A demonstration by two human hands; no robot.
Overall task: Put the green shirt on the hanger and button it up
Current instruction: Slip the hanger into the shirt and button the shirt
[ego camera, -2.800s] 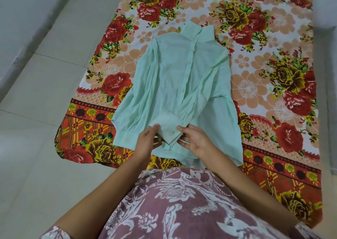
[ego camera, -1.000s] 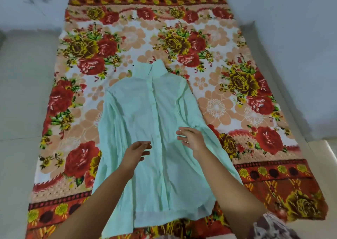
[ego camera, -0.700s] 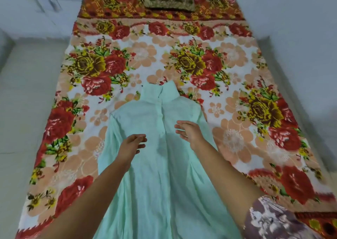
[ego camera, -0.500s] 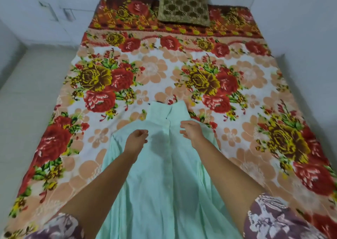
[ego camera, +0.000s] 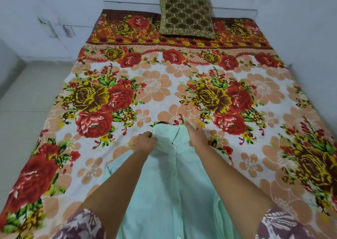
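Green shirt point(ego camera: 164, 193) flat on the bedsheet point(ego camera: 155, 87) at its near edge; left hand point(ego camera: 145, 142) clutching the collar point(ego camera: 168, 135), right hand point(ego camera: 197, 136) on the collar's other side, grip unclear.

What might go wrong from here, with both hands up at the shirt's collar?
The left hand bunches the collar of the green shirt, so the neck might crease or twist. Only a small dark piece shows above the collar, perhaps the hanger's hook. If it sits off centre, the shirt may hang crooked.
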